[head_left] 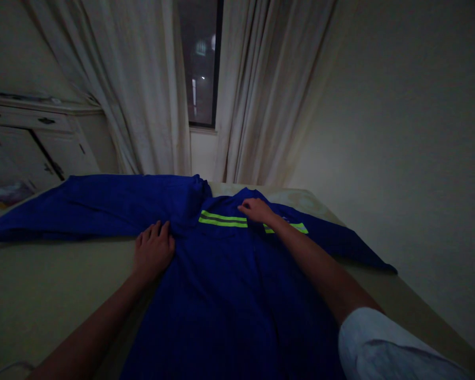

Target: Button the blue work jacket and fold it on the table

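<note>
A blue work jacket with long sleeves lies spread front side up, its collar at the far end. Yellow-green reflective strips with a darker middle band cross its chest. My left hand rests with fingers stretched out at the jacket's left edge, just below the left sleeve. Over the upper chest, close to the collar, my right hand is curled with thumb and fingers drawn together; whether cloth is between them is hidden. The right sleeve slopes down beyond my right forearm.
The jacket lies on a pale greenish bed-like surface. Light curtains hang behind it around a dark window. A white cabinet stands at the far left, and a bare wall runs along the right. A cable lies at lower left.
</note>
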Available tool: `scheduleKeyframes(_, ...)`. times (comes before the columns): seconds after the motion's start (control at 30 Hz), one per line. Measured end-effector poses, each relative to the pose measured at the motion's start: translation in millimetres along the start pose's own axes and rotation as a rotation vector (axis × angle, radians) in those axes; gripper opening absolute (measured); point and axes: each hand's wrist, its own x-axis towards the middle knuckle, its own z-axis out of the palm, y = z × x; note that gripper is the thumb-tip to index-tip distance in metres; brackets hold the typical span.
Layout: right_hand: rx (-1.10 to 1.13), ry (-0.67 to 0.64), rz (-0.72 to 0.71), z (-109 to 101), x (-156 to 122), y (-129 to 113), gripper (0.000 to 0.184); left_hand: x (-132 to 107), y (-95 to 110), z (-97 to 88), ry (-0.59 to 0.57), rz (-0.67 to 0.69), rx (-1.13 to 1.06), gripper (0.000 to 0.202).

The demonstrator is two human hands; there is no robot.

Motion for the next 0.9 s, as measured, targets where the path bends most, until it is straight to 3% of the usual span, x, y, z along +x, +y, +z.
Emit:
scheduleKeyframes(0.07, 0.013, -0.015, -0.013, 7.8, -1.7, 3.4, 0.057, -0.8, 0.8, -1.2, 0.004, 0.003, 0.000, 0.057)
scheduleKeyframes(0.13, 0.038, 0.197, 0.053, 7.0, -0.1, 8.7, 0.063, -1.4, 1.3, -2.5, 0.007, 0.002, -0.003, 0.057)
scheduleKeyframes(0.2, 0.071, 0.334, 0.151, 2.9, -1.3, 12.8, 0.051, -1.4, 1.4, -3.1, 0.007, -0.001, -0.007, 0.058)
scheduleKeyframes(0.23, 0.088, 0.319, 0.170, 2.0, -4.9, 13.6, 0.044, -1.2, 1.2, -3.0, 0.006, -0.001, -0.011, 0.058)
scheduleKeyframes(0.3, 0.103, 0.162, 0.100, 4.7, -19.0, 13.0, 0.040, -0.6, 0.4, -2.2, 0.000, -0.001, -0.020, 0.058)
scheduleKeyframes(0.37, 0.069, -0.009, -0.057, 12.5, -39.5, 10.3, 0.050, 0.1, -0.7, -1.2, -0.006, -0.003, -0.033, 0.058)
scheduleKeyframes(0.43, 0.000, -0.099, -0.141, 20.8, -59.6, 6.9, 0.055, 0.4, -1.6, -0.7, -0.011, 0.000, -0.040, 0.058)
scheduleKeyframes(0.6, -0.143, -0.064, -0.003, 27.4, -80.0, -2.1, 0.035, -1.8, -0.7, -2.2, 0.010, 0.002, -0.031, 0.058)
scheduleKeyframes(0.9, -0.190, 0.018, 0.136, 27.9, -78.6, -15.6, 0.029, -4.9, -4.2, -7.2, 0.042, 0.021, -0.038, 0.056)
